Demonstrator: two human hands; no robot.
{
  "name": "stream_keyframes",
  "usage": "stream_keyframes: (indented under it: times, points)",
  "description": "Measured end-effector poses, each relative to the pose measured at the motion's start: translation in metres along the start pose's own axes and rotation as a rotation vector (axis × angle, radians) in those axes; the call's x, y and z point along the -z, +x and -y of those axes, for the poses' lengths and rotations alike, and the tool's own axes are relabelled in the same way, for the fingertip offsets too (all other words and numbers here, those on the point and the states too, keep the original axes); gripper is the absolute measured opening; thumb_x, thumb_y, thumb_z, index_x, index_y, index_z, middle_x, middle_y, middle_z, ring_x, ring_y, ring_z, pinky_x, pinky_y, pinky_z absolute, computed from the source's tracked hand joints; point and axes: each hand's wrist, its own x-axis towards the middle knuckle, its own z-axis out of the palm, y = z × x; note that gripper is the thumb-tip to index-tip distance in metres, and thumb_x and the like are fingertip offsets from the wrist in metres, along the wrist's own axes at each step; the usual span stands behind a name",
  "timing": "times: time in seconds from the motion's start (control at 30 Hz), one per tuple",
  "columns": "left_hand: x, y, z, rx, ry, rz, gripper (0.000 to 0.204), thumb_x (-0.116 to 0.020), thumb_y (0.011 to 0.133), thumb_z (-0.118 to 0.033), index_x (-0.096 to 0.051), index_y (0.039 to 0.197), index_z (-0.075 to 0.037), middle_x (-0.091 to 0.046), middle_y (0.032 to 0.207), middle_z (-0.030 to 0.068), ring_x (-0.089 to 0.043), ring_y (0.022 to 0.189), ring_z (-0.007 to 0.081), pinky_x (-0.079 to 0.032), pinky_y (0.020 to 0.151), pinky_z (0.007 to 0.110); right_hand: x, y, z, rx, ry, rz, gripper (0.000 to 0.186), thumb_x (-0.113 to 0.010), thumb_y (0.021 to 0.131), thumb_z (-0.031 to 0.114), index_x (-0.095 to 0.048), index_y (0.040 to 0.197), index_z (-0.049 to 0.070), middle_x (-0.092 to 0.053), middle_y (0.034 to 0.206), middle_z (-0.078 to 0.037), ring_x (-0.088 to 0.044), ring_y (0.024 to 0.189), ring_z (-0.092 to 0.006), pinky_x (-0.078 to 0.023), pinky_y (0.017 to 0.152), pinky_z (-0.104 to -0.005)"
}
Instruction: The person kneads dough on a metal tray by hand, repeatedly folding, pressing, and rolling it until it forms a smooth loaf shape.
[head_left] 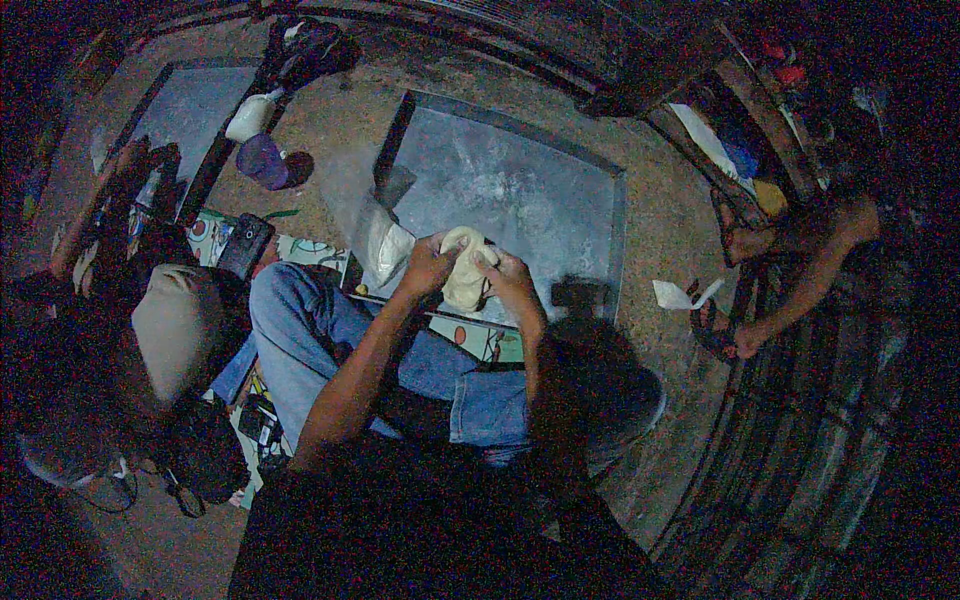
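Note:
A soft, pale lump of dough (pixel 464 288) hangs between my two hands, its upper part bent into a loop. My left hand (pixel 428 264) grips its left side with the fingers curled in. On the other side my right hand (pixel 514 286) pinches it, the thumb pressed on the upper edge. Beneath and beyond them lies a shallow grey tray (pixel 540 175) with a dark rim and whitish smears like flour. A clear plastic bag (pixel 392 250) with something white in it rests at the tray's left edge, close to my left hand.
On the left, another person (pixel 178 320) sits by a second grey tray (pixel 205 95). A dark phone (pixel 246 246), a purple container (pixel 262 162) and a white bag (pixel 250 118) lie between us. At right, someone's arm (pixel 800 290) reaches down near a small white object (pixel 680 295).

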Motion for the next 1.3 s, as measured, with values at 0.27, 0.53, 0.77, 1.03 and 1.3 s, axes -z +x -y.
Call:
stream_keyframes:
  times: [0.27,0.53,0.77,1.03,1.3]
  points:
    - [0.025,-0.005,-0.028,0.155,0.319,0.217,0.042,-0.056,0.095,-0.043,-0.068,0.108,-0.004,-0.07,0.091,0.0064,-0.065,0.076,0.0163,-0.053,0.068,0.033,-0.004,0.005,0.0,0.065,-0.203,0.073,0.045,-0.08,0.077,0.015,-0.062,0.116,0.001,-0.069,0.104,-0.007,-0.066,0.091,-0.0152,-0.054,0.078,-0.0304]
    - [0.019,-0.008,-0.03,0.105,-0.023,0.282,0.048,-0.071,0.085,-0.022,-0.057,0.129,-0.01,-0.066,0.091,0.0007,-0.05,0.064,0.0072,-0.042,0.054,0.025,0.001,0.012,-0.017,-0.011,0.181,0.043,0.043,-0.07,0.084,0.005,-0.057,0.124,0.001,-0.066,0.111,-0.008,-0.067,0.093,-0.0188,-0.054,0.084,-0.0333]
    - [0.026,0.0,-0.006,0.111,-0.19,0.309,0.051,-0.072,0.084,-0.012,-0.053,0.131,-0.007,-0.065,0.11,0.0059,-0.062,0.092,0.0172,-0.051,0.075,0.031,-0.002,0.004,-0.008,-0.066,0.648,0.262,0.056,-0.068,0.087,0.013,-0.045,0.138,0.004,-0.059,0.126,-0.01,-0.059,0.11,-0.021,-0.052,0.088,-0.0324]
    - [0.025,-0.001,-0.009,0.222,-0.31,0.295,0.043,-0.069,0.086,-0.011,-0.055,0.126,-0.003,-0.064,0.109,0.0059,-0.063,0.091,0.015,-0.052,0.068,0.026,0.006,0.013,-0.03,-0.057,0.794,0.167,0.049,-0.063,0.087,0.007,-0.049,0.133,0.003,-0.061,0.116,-0.011,-0.062,0.104,-0.024,-0.054,0.086,-0.0352]
    - [0.037,0.007,0.026,0.073,-0.246,0.289,0.034,-0.066,0.09,-0.027,-0.064,0.115,-0.005,-0.069,0.098,0.0057,-0.063,0.077,0.0136,-0.048,0.06,0.027,-0.005,0.006,-0.009,0.028,0.945,0.295,0.026,-0.058,0.093,0.014,-0.062,0.116,0.003,-0.064,0.112,-0.009,-0.063,0.102,-0.0247,-0.053,0.085,-0.0364]
